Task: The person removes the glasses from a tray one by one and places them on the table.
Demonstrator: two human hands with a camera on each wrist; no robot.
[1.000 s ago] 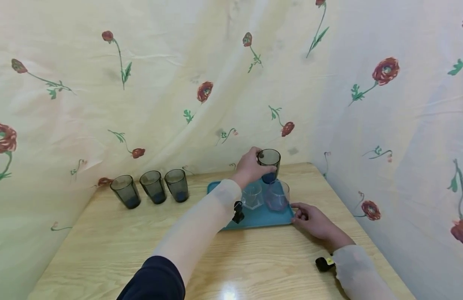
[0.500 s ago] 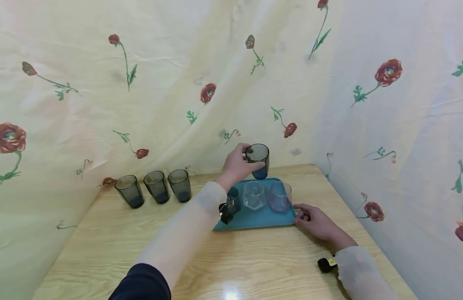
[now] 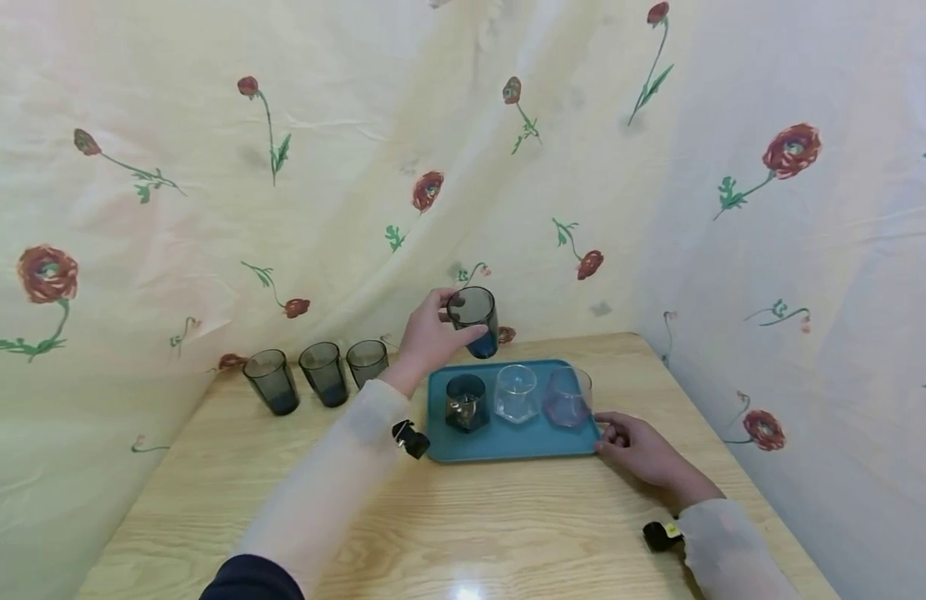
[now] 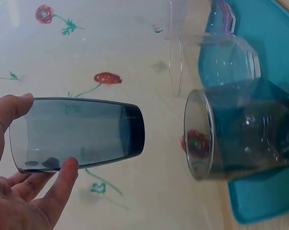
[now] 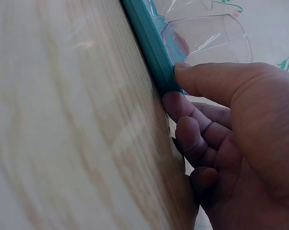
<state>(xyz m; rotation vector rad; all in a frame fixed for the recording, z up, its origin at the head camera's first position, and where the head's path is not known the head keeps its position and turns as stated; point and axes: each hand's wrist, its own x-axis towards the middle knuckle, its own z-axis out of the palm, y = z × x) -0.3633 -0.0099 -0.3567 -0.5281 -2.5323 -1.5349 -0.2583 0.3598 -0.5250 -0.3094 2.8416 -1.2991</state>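
My left hand (image 3: pixel 427 337) grips a tall smoky drinking glass (image 3: pixel 473 317), raised off the table behind the tray's left part. In the left wrist view, thumb and fingers lie around the upper part of that glass (image 4: pixel 82 134), and its base is free. On the blue tray (image 3: pixel 508 452) stand three short glasses: a dark one (image 3: pixel 466 404), a clear one (image 3: pixel 516 396) and a pinkish one (image 3: pixel 568 398). My right hand (image 3: pixel 646 450) pinches the tray's front right corner; the right wrist view has the thumb on the rim (image 5: pixel 156 62) and a finger below.
Three more tall smoky glasses stand in a row at the table's back left: an outer one (image 3: pixel 271 382), a middle one (image 3: pixel 323 375) and one (image 3: pixel 367 358) partly behind my left arm. Flowered cloth (image 3: pixel 342 208) closes off the back and sides of the wooden table (image 3: pixel 463 525).
My left hand has carried the tall glass leftward, from above the tray's back right to its left part. The short dark glass has come into view. My right hand stays on the tray corner.
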